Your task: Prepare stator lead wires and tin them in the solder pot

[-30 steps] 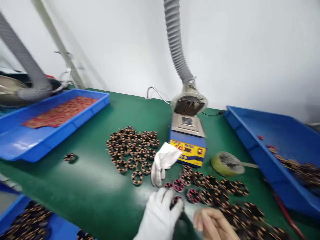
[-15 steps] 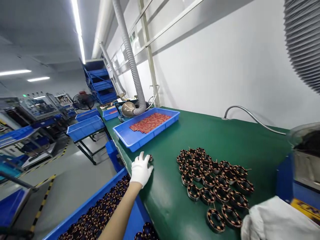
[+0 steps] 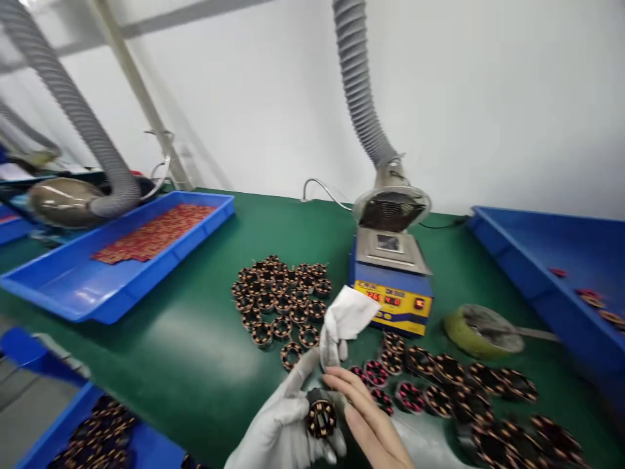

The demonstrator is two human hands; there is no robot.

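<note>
My left hand (image 3: 280, 420), in a white glove, is closed around a small dark stator core (image 3: 321, 417) with copper windings. My bare right hand (image 3: 364, 413) reaches in from the right, its fingers against that core's side; part of its grip is hidden. Just beyond the fingertips, a crumpled white glove or cloth (image 3: 349, 312) stands in front of the heater. Many larger copper-wound stator rings (image 3: 280, 299) lie grouped on the green bench (image 3: 209, 365). More rings (image 3: 449, 370), some with pink-red faces (image 3: 409, 396), are spread right of my hands.
A blue and yellow heater (image 3: 393, 290) with a lit display stands under a grey duct (image 3: 364, 85). Blue trays (image 3: 117, 296) hold red parts left; another tray (image 3: 517, 254) stands right. A yellow-green bowl (image 3: 463, 332) is beside it. A bin (image 3: 146, 436) of rings sits below the bench.
My view has swung right, from the left end of the bench to the heater. My left hand has come back from beside a small core and now holds one. My right hand has come into view.
</note>
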